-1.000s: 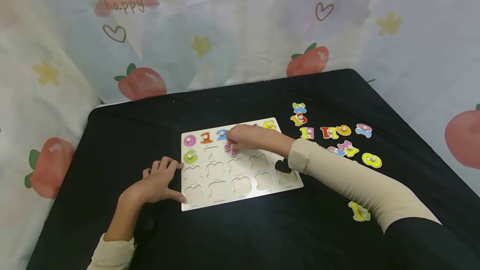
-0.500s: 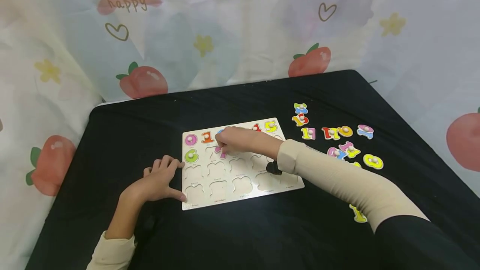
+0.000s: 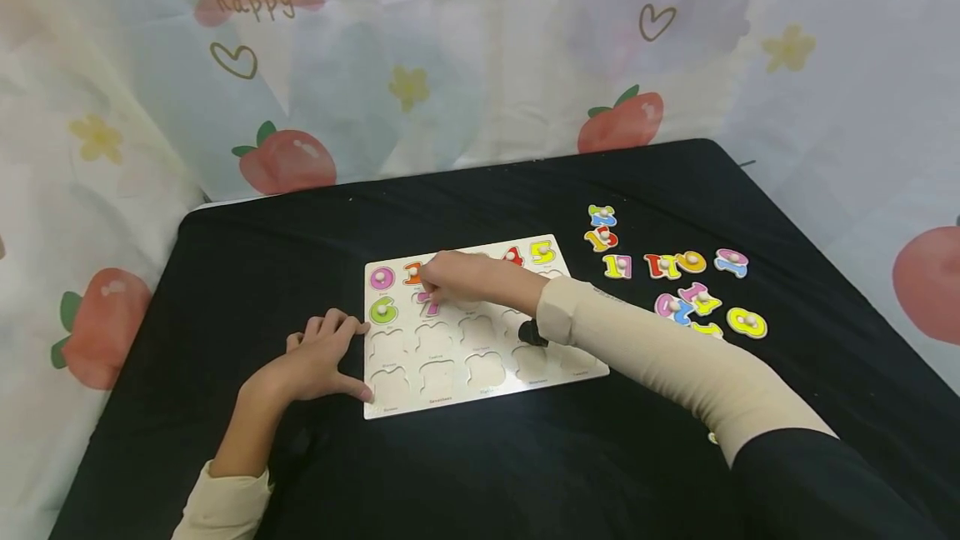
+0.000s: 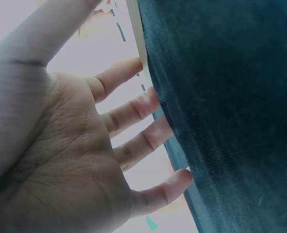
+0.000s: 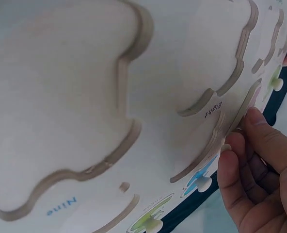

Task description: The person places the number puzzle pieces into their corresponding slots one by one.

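In the head view, my right hand (image 3: 467, 275) pinches a pink number 7 puzzle piece (image 3: 427, 304) over the second row of the wooden number board (image 3: 416, 363), beside the green 6 (image 3: 383, 312). The right wrist view has the thumb and fingers together close at the board's surface, the piece mostly hidden by them. My left hand (image 3: 318, 359) lies at the board's left edge, fingers spread, with thumb and index fingertip touching that edge. Along the top row sit the pink 0 (image 3: 382, 277), orange 1 (image 3: 412, 274), red 4 (image 3: 513, 257) and yellow 5 (image 3: 542, 252).
Several loose number pieces lie on the black cloth (image 3: 465, 473) to the right, among them a red-and-yellow 11 (image 3: 660, 266) and a yellow rounded piece (image 3: 747, 323). My right sleeve (image 3: 645, 348) crosses the board's right side. A printed curtain (image 3: 487, 65) stands behind.
My right hand has moved left across the board with the pink 7, from under the blue 2 to beside the green 6. The left hand stays at the edge.
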`<state>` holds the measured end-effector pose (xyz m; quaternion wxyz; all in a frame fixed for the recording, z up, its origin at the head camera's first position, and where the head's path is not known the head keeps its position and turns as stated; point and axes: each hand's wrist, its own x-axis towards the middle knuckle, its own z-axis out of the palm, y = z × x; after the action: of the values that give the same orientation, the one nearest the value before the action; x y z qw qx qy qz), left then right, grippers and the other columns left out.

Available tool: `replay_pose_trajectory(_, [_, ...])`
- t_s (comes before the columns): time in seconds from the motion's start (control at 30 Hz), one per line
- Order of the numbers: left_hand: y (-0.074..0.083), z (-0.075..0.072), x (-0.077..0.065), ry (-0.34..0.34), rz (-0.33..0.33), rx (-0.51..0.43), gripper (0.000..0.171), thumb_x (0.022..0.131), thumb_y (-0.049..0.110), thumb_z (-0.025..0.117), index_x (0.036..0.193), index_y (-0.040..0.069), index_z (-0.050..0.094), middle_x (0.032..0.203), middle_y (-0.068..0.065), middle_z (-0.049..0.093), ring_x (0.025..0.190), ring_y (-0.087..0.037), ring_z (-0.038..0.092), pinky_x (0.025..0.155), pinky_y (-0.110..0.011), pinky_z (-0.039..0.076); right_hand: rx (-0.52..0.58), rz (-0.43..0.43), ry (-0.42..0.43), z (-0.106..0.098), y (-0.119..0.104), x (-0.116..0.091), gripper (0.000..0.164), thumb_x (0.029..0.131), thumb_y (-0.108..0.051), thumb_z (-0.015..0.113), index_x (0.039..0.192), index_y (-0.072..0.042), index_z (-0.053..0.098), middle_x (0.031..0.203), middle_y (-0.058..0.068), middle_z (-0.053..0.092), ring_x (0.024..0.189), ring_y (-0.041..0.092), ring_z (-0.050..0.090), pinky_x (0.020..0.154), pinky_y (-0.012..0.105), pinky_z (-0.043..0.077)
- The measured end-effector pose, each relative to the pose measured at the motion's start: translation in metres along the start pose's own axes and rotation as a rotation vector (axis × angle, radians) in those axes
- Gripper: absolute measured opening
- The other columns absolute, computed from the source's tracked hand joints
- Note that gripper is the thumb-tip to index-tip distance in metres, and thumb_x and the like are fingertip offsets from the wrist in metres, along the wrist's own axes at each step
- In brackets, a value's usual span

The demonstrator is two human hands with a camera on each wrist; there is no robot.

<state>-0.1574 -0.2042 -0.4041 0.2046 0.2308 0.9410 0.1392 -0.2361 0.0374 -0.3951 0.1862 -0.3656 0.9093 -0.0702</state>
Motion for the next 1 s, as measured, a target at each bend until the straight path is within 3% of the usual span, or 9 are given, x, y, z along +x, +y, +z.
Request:
replay_pose_trajectory(0.47, [0.000,0.002,0.001,0.009,0.005,-0.002,0.098,0.057,0.055,0.083,0.134,0.008,0.042,0.127,-0.015,0.037,0.108,-0.034,0.033,0.080,-0.052,0.032,-0.061,-0.017,0.020,0.002,-0.007,0.005,0.012,0.089,-0.010,0.066,0.079,-0.009,0.060,0.067,-0.004,0.050,0.065,0.011,0.045,0.058,0.020,0.033])
replay_pose_trajectory(1.0, [-0.002,0.004,0.002,0.021,0.012,-0.014,0.097,0.057,0.056,0.082,0.131,0.008,0.043,0.125,-0.015,0.037,0.106,-0.034,0.033,0.079,-0.053,0.032,-0.138,0.034,0.000,0.001,-0.013,0.006,0.008,0.089,-0.015,0.066,0.089,-0.008,0.063,0.076,0.000,0.059,0.070,0.013,0.050,0.063,0.022,0.039])
